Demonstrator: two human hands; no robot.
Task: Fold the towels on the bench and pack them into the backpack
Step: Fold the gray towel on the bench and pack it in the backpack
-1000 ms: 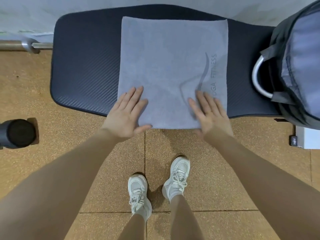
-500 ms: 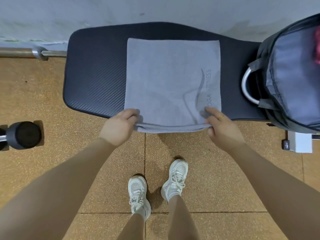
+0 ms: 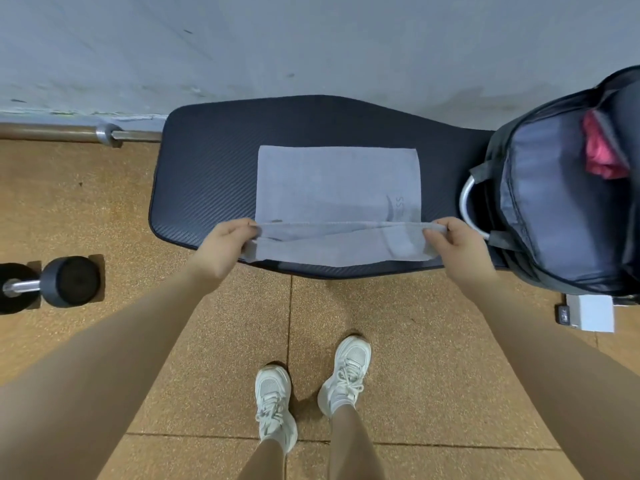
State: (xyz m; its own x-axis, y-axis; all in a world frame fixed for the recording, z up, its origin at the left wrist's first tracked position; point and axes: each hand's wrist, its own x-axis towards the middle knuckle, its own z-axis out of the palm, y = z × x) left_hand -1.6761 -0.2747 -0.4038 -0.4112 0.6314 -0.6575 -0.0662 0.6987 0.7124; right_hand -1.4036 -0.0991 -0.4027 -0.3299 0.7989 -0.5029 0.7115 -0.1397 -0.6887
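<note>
Towel [image 3: 332,188]: grey, flat on dark padded surface [image 3: 207,188], near edge lifted into a fold | left hand [image 3: 221,247]: fingers pinching towel's near-left corner | right hand [image 3: 453,244]: fingers pinching near-right corner | backpack [image 3: 561,209]: open, just right of towel, pink item [image 3: 602,157] inside

Soft, even light falls from overhead, casting faint shadows on the floor [image 3: 415,341] just beside the shoes [image 3: 346,372]. Nothing glares. Wide-angle distortion bows the wall [image 3: 311,46] behind the bench [image 3: 207,185] and stretches both forearms. Focus is slightly soft throughout.
</note>
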